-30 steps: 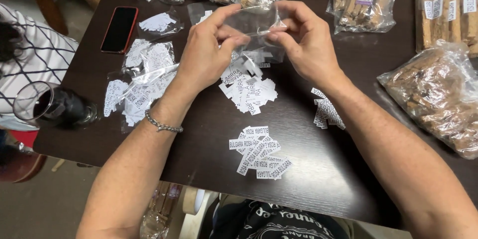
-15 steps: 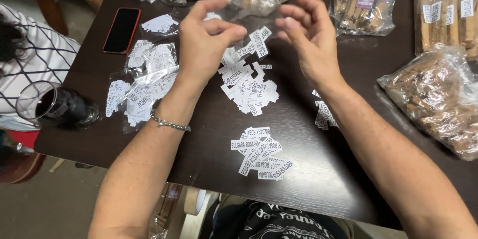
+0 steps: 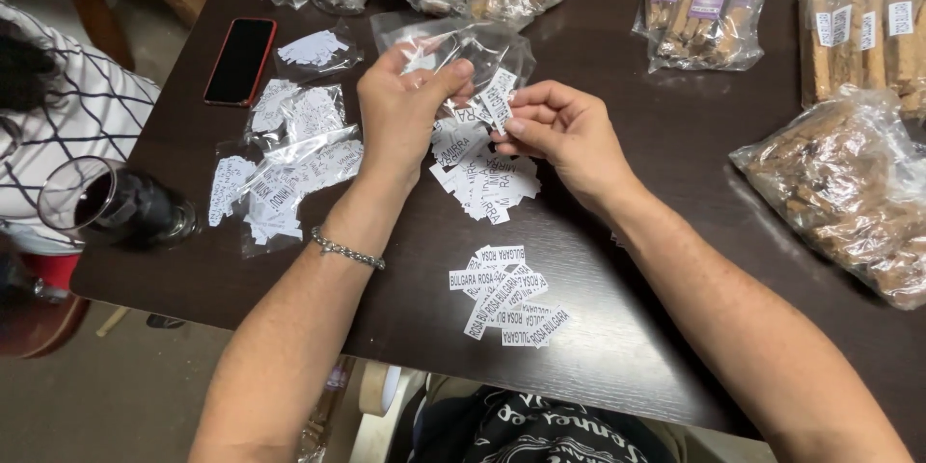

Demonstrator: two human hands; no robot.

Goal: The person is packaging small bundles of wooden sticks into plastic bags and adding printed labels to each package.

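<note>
White paper slips (image 3: 506,294) lie in a loose heap nearest the edge of the dark tabletop (image 3: 627,328), set apart from a second heap (image 3: 487,183) under the hands (sorted by kind, I'd guess). Above it, the left hand (image 3: 400,111) pinches the mouth of a small clear bag (image 3: 463,48), apparently holding it open, while the right hand (image 3: 559,135) has its grip pressed on a few slips (image 3: 499,96) right at that opening. Filled little bags (image 3: 285,164) sit left, by a phone (image 3: 239,60) and a dark glass (image 3: 116,207). Farther back lie bags of baked sticks (image 3: 709,0).
</note>
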